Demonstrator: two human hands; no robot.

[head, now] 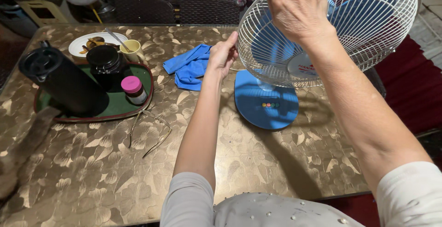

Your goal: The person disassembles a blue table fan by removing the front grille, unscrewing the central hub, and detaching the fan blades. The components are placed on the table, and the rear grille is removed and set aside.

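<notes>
Currently, left hand [222,55] pinches the white fan grille [368,33] rim; right hand [297,7] grips its top, near the table's [92,171] far edge.

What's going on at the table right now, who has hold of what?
A person has both hands on the white wire guard of a blue table fan. The left hand grips the guard's left rim, and the right hand holds its top. The fan stands on the gold-patterned table. A blue cloth lies just left of it, with a pair of glasses and a green tray of jars farther left.
</notes>
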